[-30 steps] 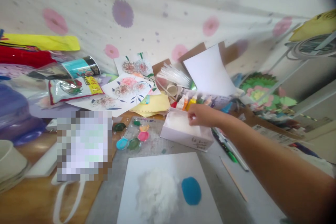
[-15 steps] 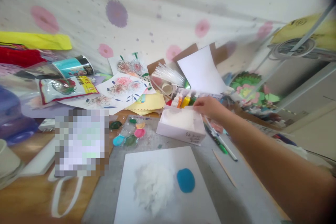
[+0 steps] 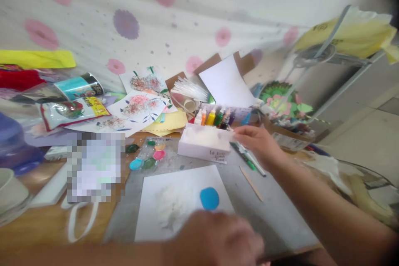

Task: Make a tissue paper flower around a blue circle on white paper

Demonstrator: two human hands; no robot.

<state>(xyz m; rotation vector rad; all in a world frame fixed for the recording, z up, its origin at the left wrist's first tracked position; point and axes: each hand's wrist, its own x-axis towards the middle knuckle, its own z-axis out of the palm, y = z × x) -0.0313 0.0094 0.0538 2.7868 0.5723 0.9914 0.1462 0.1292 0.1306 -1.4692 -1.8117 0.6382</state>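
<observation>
My right hand [image 3: 254,139] reaches in from the right, its fingertips pressed together beside the right end of a small white paper box [image 3: 202,156] with white material inside. Whatever those fingers hold, if anything, is too small to make out. Blurred by motion, my left hand [image 3: 222,235] passes low across the front, over the lower edge of a white sheet of paper [image 3: 149,224]. On that sheet are a soft white pile [image 3: 171,203], partly smeared, and a round blue patch [image 3: 209,198] just beyond the left hand.
Pens [image 3: 245,158] and a wooden stick [image 3: 251,183] lie right of the box. Several paint bottles [image 3: 212,116] stand behind it. Colour dabs [image 3: 149,163] mark the grey mat at left. A purple container [image 3: 18,145] and a white cup [image 3: 11,191] are far left.
My left hand has come into view from the lower left. My right hand has shifted from the box's back corner to just beside its right end. The white pile looks flatter and greyer.
</observation>
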